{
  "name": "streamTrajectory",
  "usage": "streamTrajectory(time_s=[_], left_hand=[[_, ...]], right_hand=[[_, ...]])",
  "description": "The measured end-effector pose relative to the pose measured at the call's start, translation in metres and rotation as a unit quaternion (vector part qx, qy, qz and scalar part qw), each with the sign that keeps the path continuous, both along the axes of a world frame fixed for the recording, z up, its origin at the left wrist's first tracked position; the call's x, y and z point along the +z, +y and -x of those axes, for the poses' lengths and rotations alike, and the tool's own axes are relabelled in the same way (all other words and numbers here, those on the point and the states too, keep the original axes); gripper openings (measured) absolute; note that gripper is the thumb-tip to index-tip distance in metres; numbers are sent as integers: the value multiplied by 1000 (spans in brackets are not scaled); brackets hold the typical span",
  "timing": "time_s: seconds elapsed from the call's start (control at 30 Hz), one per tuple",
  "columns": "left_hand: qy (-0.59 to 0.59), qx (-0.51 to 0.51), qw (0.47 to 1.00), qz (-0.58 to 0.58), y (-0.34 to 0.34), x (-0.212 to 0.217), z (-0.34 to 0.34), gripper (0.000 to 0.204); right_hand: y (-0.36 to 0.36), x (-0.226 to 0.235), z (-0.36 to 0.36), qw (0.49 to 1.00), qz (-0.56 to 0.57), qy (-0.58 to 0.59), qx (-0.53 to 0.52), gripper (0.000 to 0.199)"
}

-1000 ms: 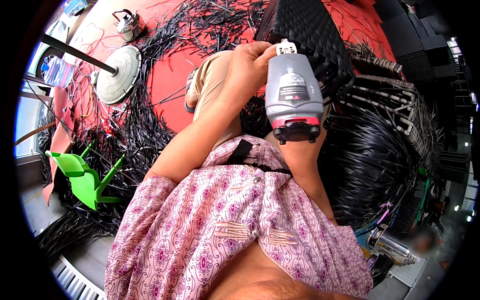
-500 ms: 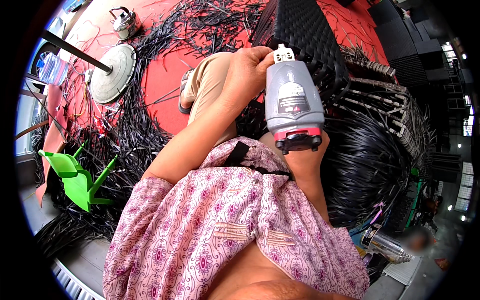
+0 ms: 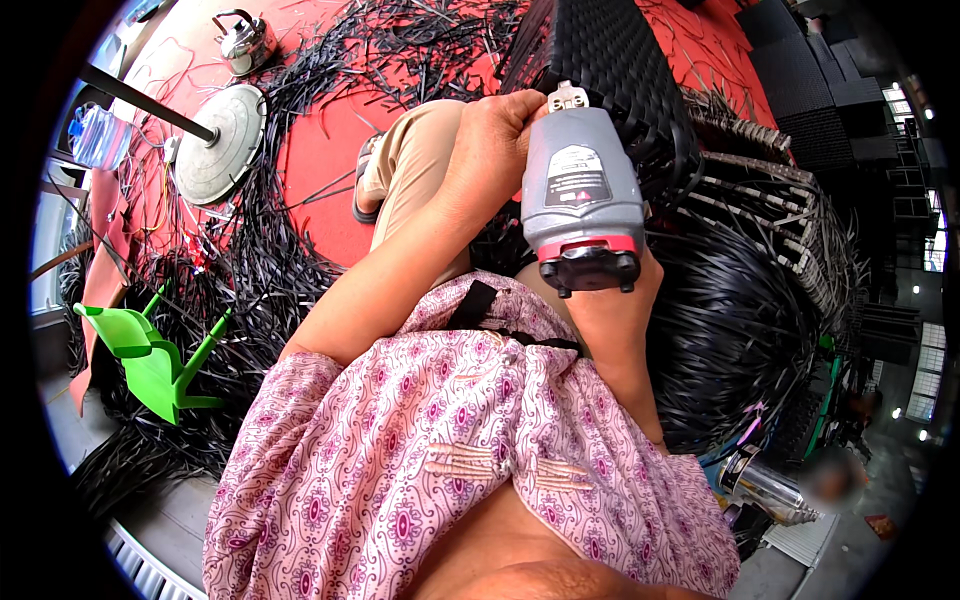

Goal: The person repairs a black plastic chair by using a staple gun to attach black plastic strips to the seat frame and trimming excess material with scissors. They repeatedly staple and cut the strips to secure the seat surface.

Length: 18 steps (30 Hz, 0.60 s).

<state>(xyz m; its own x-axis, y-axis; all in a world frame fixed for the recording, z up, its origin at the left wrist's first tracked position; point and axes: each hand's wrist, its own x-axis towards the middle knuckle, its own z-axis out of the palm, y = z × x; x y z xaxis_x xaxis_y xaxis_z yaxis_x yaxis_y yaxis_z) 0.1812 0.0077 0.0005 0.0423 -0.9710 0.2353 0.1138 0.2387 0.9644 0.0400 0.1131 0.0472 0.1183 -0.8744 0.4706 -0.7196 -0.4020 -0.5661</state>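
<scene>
A grey power tool (image 3: 580,190) with a white nose, a red band and a black end hangs in front of my lap. My right hand (image 3: 610,300) is under it and seems to hold it up; the tool hides its fingers. At the nose, my left hand (image 3: 497,130) is closed, thumb against forefinger, beside a black woven piece (image 3: 620,70). What it pinches cannot be made out. The tool's nose points at the woven piece's near side.
Loose black strips (image 3: 270,230) spread over the red floor (image 3: 330,150). To the left are a green plastic chair (image 3: 150,360), a round stand base (image 3: 222,145) and a kettle (image 3: 247,42). A thick black strip bundle (image 3: 725,340) and frames with hanging strips (image 3: 780,210) lie right.
The tool has shifted slightly left and its black end has tipped a little. My left hand stays closed at its nose, nearly in the same place.
</scene>
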Motion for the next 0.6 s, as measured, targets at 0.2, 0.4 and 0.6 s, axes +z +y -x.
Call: streamTrajectory(time_s=[0.2,0.4,0.6], left_hand=[[-49,57,995,59,-3,-8,4,27],[-160,16,987,-9,36,33,-4,38],[-47,118,991,29,27,-11,-9,20]], right_hand=[[-6,-3,14,999,31,26,11,46],[37,20,43,928,-70,-349,-108,26],[62,49,166,893,7,-408,-190,22]])
